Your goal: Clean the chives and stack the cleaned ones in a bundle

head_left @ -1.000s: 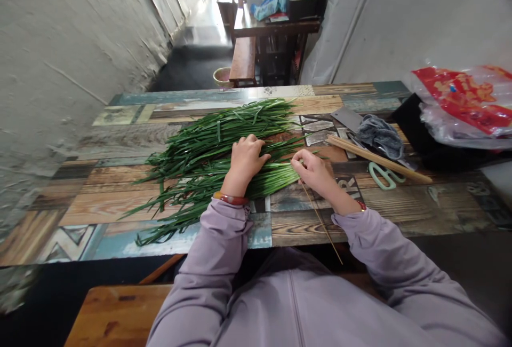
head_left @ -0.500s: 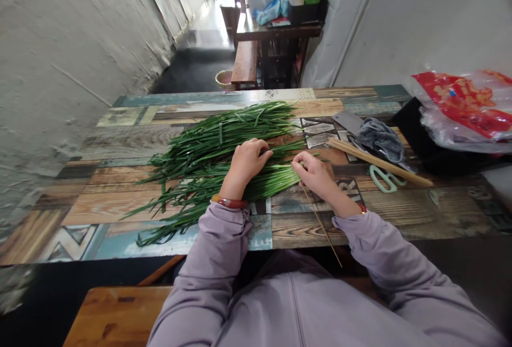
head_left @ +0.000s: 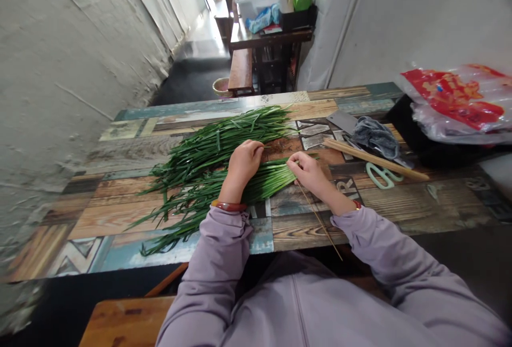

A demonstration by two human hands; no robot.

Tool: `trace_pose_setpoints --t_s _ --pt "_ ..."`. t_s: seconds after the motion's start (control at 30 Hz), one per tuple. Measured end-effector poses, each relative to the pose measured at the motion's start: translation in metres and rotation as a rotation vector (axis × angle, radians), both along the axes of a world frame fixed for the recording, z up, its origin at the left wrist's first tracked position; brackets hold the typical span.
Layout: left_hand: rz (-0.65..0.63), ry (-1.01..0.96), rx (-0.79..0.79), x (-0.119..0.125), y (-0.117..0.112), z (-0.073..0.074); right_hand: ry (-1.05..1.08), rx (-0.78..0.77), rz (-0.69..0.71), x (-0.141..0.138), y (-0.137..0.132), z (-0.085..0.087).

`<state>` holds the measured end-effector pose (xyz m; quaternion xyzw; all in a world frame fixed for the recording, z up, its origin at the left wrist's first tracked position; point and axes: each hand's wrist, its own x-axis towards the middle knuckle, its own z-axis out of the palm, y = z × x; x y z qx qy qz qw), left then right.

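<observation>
Plank-patterned tabletop (head_left: 400,211) supports garlic chives (head_left: 218,136); right hand (head_left: 312,173) pinches a straw (head_left: 320,222), seemingly steadying it; left hand (head_left: 243,164) curls its fingers, grip unclear.

Red-printed clear plastic bag (head_left: 456,99) lies right of crumpled grey cloth (head_left: 375,136); round pale-rimmed basket (head_left: 215,87) stands beside long brown wooden bench (head_left: 240,69)

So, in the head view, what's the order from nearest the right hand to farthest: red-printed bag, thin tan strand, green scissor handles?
1. Thin tan strand: right beside the right hand, slanting downward.
2. Green scissor handles: off to the right.
3. Red-printed bag: farthest right.
</observation>
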<state>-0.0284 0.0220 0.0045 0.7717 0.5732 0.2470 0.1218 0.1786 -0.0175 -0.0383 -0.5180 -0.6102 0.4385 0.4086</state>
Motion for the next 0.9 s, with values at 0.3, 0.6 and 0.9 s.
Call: trace_pose_setpoints --t_s 0.3,0.6,0.9 --pt "0.025 0.192 0.06 0.007 0.016 0.006 0.089 -0.054 -0.011 -0.008 0.004 0.003" --pt "0.051 0.466 0.062 0.01 0.013 0.008 0.082 -0.031 -0.006 -0.008 0.005 0.002" --pt "0.042 0.381 0.074 0.006 0.011 0.006 0.084 -0.045 -0.006 -0.006 0.004 0.0"
